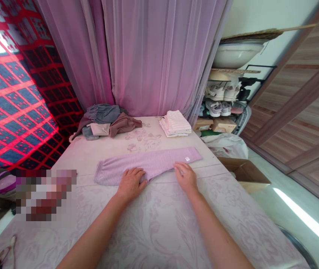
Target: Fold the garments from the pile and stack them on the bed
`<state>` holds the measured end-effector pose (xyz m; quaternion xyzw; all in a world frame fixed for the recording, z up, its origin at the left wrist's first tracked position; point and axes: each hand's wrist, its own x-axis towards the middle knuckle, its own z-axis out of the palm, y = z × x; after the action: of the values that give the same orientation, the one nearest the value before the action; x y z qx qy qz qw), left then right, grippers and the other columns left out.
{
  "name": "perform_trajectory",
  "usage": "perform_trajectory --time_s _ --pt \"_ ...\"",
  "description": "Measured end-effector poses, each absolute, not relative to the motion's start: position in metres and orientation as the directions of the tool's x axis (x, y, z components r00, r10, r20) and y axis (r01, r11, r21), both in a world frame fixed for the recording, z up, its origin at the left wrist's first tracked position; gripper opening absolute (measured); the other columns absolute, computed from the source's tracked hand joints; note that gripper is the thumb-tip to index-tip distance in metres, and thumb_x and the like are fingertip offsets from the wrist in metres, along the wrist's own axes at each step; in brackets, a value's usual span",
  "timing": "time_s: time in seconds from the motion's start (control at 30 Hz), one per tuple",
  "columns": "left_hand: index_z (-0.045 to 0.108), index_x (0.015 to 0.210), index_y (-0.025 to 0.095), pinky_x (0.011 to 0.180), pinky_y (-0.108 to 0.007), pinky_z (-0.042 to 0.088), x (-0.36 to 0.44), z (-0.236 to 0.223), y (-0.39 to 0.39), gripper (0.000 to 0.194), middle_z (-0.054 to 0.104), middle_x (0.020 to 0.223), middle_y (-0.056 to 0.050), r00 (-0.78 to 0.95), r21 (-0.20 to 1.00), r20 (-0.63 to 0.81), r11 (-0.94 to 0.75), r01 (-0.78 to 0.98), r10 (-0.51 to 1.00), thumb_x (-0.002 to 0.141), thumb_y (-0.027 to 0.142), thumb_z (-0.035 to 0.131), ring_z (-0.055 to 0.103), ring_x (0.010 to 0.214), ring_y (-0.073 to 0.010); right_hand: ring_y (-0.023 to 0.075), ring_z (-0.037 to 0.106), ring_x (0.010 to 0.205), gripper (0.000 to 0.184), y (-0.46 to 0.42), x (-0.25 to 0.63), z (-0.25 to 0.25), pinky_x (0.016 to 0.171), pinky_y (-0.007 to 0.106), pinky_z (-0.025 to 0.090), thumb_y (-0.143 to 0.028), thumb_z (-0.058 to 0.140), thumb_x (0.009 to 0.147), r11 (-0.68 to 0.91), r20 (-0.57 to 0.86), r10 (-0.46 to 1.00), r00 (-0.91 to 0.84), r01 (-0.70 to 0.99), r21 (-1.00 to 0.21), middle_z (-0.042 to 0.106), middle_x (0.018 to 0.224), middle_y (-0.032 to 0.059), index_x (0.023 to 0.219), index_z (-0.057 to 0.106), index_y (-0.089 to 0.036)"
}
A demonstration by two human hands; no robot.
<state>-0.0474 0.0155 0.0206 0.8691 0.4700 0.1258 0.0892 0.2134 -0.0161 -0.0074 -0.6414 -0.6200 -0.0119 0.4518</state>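
Note:
A pair of lilac striped trousers (159, 158), folded lengthwise, lies flat across the table, its gathered waist at the left and a small white label near the right-hand hem. My left hand (131, 182) rests palm down on the lower edge of the cloth, fingers stretched out. At the lower edge of the leg, near the label, my right hand (186, 177) has its thumb and fingertips closed on the fabric.
Behind the trousers are a heap of grey and brown clothes (106, 119) and a folded pink striped stack (175, 124). A cardboard box (245, 172) and a shoe rack (223, 97) stand to the right. Scissors (5, 254) lie at the near left corner; a blurred patch covers the left edge.

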Motion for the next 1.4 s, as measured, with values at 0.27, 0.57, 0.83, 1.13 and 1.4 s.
perform_trajectory --time_s 0.27,0.57,0.83,1.13,1.4 --pt "0.058 0.124 0.023 0.107 -0.048 0.033 -0.048 0.001 0.018 0.039 0.057 0.131 -0.008 0.582 0.28 0.268 -0.64 0.715 0.768 0.086 0.032 0.05 0.047 0.124 -0.0261 0.0217 0.063 0.093 0.036 0.009 0.323 0.025 0.076 0.03 0.047 -0.031 0.041 0.087 -0.618 0.034 0.724 0.689 0.67 -0.412 0.068 0.107 0.0085 0.111 0.067 -0.022" --pt "0.056 0.126 0.024 0.109 -0.049 0.032 -0.047 -0.001 0.014 0.04 0.055 0.134 -0.007 0.575 0.244 0.271 -0.633 0.734 0.772 0.088 0.034 0.049 0.045 0.127 -0.0263 0.0264 0.063 0.096 0.037 0.04 0.331 0.04 0.074 0.034 0.047 -0.051 0.054 0.08 -0.646 -0.128 0.763 0.633 0.743 -0.177 0.067 0.107 0.0117 0.098 0.07 -0.023" --pt "0.052 0.131 0.025 0.11 -0.049 0.028 -0.046 0.0 0.012 0.044 0.05 0.14 -0.006 0.579 0.219 0.226 -0.62 0.753 0.783 0.088 0.032 0.048 0.04 0.132 -0.026 0.0262 0.063 0.093 0.036 0.045 0.333 0.038 0.073 0.034 0.046 -0.048 0.048 0.086 -0.629 0.036 0.756 0.654 0.74 -0.238 0.068 0.101 0.012 0.105 0.065 -0.022" --pt "0.053 0.13 0.024 0.111 -0.049 0.027 -0.045 -0.004 0.012 0.046 0.045 0.145 -0.008 0.572 0.194 0.225 -0.611 0.767 0.789 0.085 0.029 0.049 0.037 0.135 -0.0273 0.0245 0.062 0.096 0.041 0.039 0.33 0.016 0.077 0.033 0.045 -0.045 0.047 0.087 -0.582 0.084 0.774 0.628 0.757 -0.296 0.067 0.106 0.0101 0.12 0.057 -0.021" --pt "0.048 0.133 0.025 0.11 -0.051 0.024 -0.048 -0.007 0.013 0.062 0.042 0.146 -0.011 0.605 0.181 0.254 -0.651 0.737 0.755 0.081 0.059 0.052 0.034 0.135 -0.0313 0.0283 0.062 0.1 0.05 0.044 0.339 0.025 0.076 0.036 0.047 -0.058 0.043 0.084 -0.651 -0.077 0.757 0.648 0.74 -0.171 0.065 0.11 0.0158 0.103 0.068 -0.018"
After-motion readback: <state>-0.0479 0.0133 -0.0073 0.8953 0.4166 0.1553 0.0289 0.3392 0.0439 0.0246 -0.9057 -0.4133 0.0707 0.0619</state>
